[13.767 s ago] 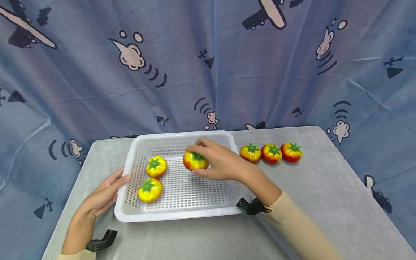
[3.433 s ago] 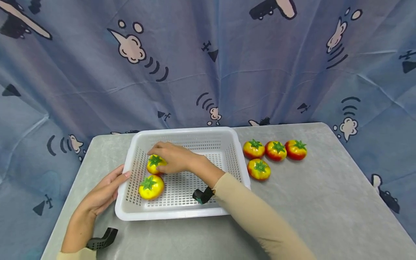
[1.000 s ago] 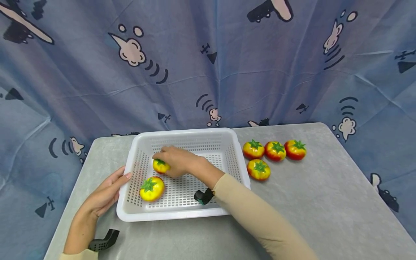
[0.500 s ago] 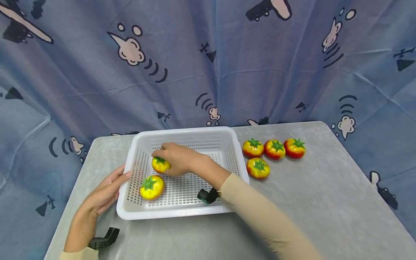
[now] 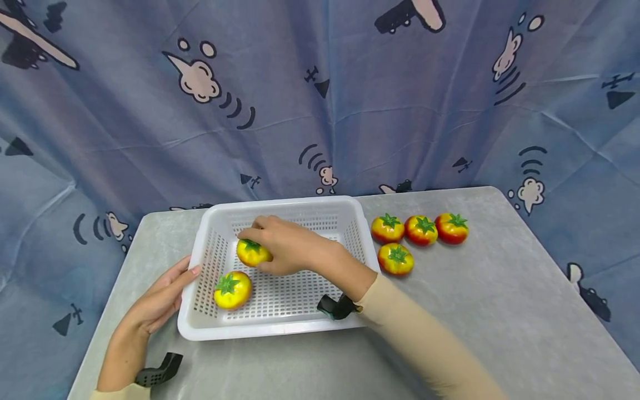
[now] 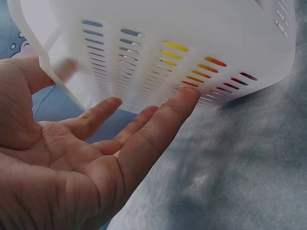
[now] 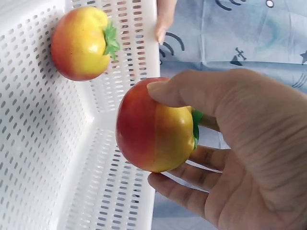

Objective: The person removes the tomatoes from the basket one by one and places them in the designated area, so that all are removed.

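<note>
My right hand (image 5: 292, 247) pinches a yellow-and-red tomato (image 5: 251, 253) with a green leafy top, inside the left half of a white perforated basket (image 5: 280, 329). In the right wrist view, the thumb lies on one side of this tomato (image 7: 156, 127) and the fingers on the other, with the basket wall behind it. A second tomato (image 5: 233, 290) rests on the basket floor near the front left. At the basket's left end, my left hand (image 5: 157, 300) grips the side, thumb over the rim and fingers (image 6: 158, 129) against the outer slotted wall.
Right of the basket, three tomatoes stand in a row (image 5: 421, 230) on the grey table (image 5: 490, 300). One more tomato (image 5: 396, 259) sits in front of them, close to the basket's right side. A blue patterned curtain (image 5: 280, 111) hangs behind the table.
Since the oldest frame, one tomato has gone from the right hand to the table beside the basket. The right hand has since taken the rear left tomato and shifted it slightly right. Left hand stays.
</note>
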Demonstrator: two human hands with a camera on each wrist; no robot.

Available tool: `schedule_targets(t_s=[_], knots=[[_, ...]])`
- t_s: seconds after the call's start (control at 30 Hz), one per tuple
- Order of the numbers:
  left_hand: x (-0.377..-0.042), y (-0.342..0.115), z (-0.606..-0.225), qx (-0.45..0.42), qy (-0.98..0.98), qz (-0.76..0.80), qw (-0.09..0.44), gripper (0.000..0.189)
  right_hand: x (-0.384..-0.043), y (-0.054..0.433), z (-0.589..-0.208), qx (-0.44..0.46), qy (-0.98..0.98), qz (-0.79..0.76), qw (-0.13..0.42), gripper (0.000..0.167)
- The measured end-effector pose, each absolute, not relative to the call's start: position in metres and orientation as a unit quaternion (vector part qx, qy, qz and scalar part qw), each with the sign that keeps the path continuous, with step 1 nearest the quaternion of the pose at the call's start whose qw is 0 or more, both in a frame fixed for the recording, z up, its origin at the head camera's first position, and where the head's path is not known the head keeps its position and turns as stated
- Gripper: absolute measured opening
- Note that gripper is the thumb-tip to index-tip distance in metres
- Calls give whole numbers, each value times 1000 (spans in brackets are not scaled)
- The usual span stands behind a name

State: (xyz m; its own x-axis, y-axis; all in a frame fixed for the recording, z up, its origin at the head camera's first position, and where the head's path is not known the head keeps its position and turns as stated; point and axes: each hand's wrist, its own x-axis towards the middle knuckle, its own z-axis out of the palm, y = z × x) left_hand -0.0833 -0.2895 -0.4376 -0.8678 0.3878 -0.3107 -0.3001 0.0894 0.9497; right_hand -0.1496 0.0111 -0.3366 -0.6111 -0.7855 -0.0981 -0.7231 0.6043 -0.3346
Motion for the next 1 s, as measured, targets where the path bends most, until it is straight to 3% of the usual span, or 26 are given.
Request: schedule_targets(t_s=[0.5, 1.0], knots=[[-83, -289, -439, 35, 690, 676, 257, 72, -134, 58, -333, -378, 898, -201, 106, 64], [-82, -289, -439, 32, 698, 668, 255, 72, -118, 106, -341, -340, 901, -264, 49, 61]])
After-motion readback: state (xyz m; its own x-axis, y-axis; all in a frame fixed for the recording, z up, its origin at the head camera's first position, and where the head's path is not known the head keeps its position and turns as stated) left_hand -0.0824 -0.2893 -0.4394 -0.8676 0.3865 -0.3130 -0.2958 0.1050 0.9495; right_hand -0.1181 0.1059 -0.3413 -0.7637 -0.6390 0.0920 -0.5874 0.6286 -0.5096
